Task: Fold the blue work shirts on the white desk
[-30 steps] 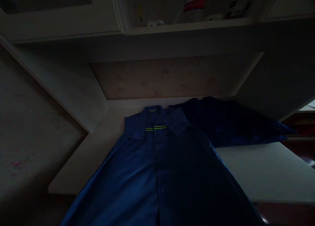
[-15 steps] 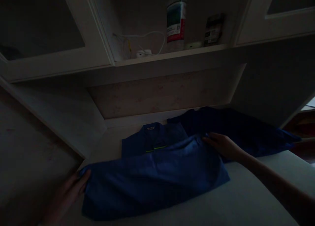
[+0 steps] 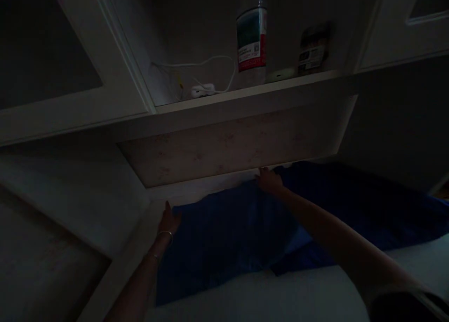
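Note:
A blue shirt point(image 3: 217, 233) lies folded over on the white surface, its upper edge close to the back panel. My left hand point(image 3: 170, 221) is at the shirt's upper left corner, fingers and thumb spread apart, with a bracelet at the wrist. At the upper right edge, my right hand point(image 3: 270, 181) has its fingers closed on the cloth; its fingertips are dim. The collar and its label are hidden under the folded layer. A darker blue garment point(image 3: 351, 205) lies to the right, partly behind my right forearm.
Above hangs a cabinet with an open shelf point(image 3: 224, 96), holding a labelled bottle point(image 3: 251, 44), a dark jar point(image 3: 312, 53), a white cable point(image 3: 210, 59) and a small white case point(image 3: 202, 90). A side panel point(image 3: 77, 191) bounds the left. The white surface point(image 3: 273, 298) extends in front.
Both hands have moved away from me toward the back panel, carrying the shirt's edge over its collar. The cloth now lies down, and my left hand's fingers have come apart.

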The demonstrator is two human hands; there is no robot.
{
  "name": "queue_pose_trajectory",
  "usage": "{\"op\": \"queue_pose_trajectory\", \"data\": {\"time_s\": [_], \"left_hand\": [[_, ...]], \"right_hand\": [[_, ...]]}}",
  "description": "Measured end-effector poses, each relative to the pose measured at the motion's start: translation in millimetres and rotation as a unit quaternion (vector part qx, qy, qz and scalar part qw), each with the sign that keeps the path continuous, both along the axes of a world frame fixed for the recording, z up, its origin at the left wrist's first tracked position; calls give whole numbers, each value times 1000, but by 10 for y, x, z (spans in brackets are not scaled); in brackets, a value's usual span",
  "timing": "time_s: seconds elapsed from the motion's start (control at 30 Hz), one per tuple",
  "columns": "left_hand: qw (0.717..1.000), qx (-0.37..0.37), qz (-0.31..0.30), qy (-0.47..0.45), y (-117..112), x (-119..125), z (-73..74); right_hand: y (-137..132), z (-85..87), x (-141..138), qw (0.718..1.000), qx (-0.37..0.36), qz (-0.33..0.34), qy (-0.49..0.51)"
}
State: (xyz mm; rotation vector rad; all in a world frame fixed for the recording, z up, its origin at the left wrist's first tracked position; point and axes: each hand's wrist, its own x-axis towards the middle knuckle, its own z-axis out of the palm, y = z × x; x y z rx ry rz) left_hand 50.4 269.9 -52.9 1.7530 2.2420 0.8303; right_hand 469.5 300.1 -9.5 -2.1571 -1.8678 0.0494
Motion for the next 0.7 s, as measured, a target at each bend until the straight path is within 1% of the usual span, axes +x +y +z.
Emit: {"op": "queue_pose_trajectory", "data": {"time_s": [0.07, 0.13, 0.17, 0.23, 0.27, 0.33, 0.37, 0.4, 0.47, 0.53, 0.57, 0.6, 0.63, 0.7], "left_hand": [[996, -2, -70, 52, -242, 180, -204], [982, -7, -139, 125, -496, 358, -387], [974, -17, -158, 160, -605, 436, -465], [963, -55, -165, 208, -762, 547, -592], [958, -78, -161, 223, -807, 580, -642], [953, -113, -153, 236, -844, 610, -719], [952, -122, -151, 235, -842, 615, -747], [953, -124, -151, 232, -833, 620, -767], [958, -124, -153, 210, -802, 623, -786], [967, -115, -154, 168, -770, 595, -777], [974, -99, -151, 140, -759, 553, -761], [982, -72, -141, 107, -754, 485, -735], [989, -36, -121, 72, -758, 388, -699], [998, 26, -52, -5, -802, 127, -600]], "right_hand": [[-195, -175, -138, 999, 4, 44, -10], [-421, -409, -263, 994, 0, 102, -27], [-526, -539, -312, 991, -9, 129, -39], [-691, -789, -377, 983, -36, 167, -61], [-744, -897, -394, 981, -51, 173, -67], [-793, -1055, -412, 981, -73, 168, -65], [-798, -1102, -417, 982, -75, 163, -61], [-794, -1130, -422, 983, -74, 160, -57], [-778, -1131, -430, 982, -74, 165, -46], [-753, -1075, -411, 982, -75, 175, -19], [-735, -1028, -378, 982, -72, 173, 3], [-713, -968, -320, 985, -65, 160, 32], [-685, -898, -235, 988, -49, 131, 63], [-625, -734, 13, 991, -15, 33, 129]]}}
